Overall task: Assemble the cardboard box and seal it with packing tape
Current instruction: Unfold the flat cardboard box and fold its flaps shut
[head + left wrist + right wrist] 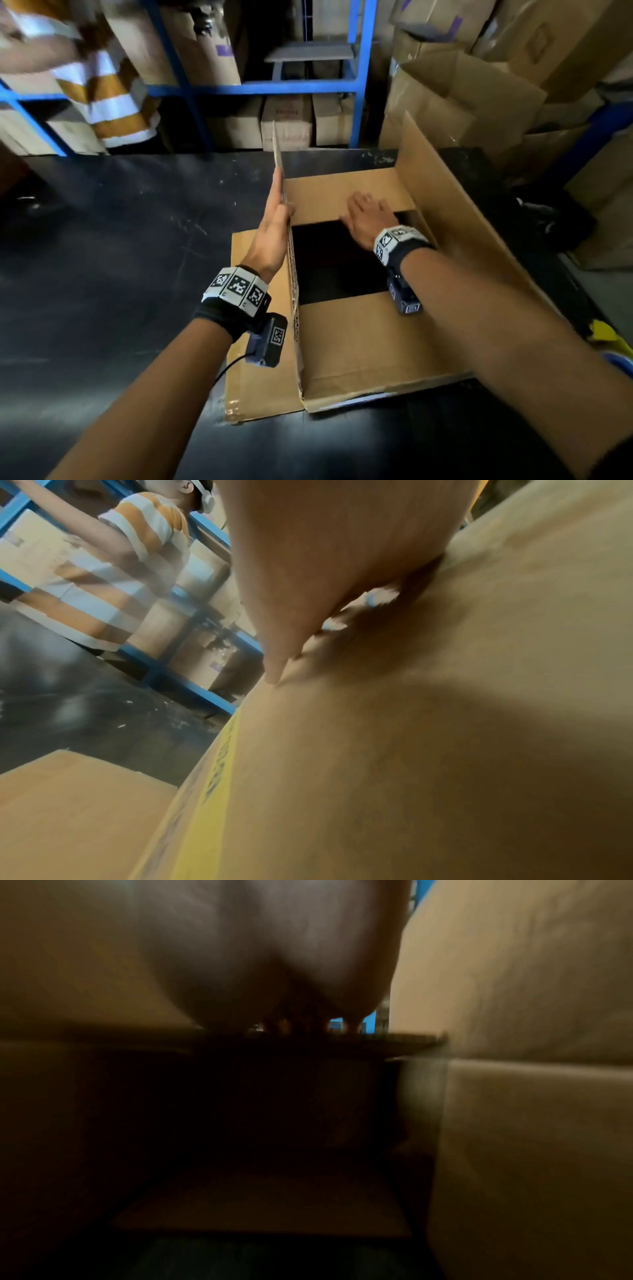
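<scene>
A brown cardboard box (370, 346) stands on the dark table with its flaps up and a dark gap between the near and far inner flaps. My left hand (274, 219) lies flat, fingers straight, against the upright left flap (279, 157); the left wrist view shows the same flap (428, 737) with my fingers (274, 666) pressed on it. My right hand (368, 214) rests palm down with straight fingers on the far inner flap (325, 195). The right flap (455, 209) stands up and leans outward. The right wrist view is dark and shows the box's inside (514, 1123).
The dark table (120, 240) stretches to the left. A person in a striped shirt (102, 92) stands at the back left by blue shelving (253, 89) stacked with cartons. More open cartons (462, 85) crowd the back right. Something yellow (606, 335) lies at the right edge.
</scene>
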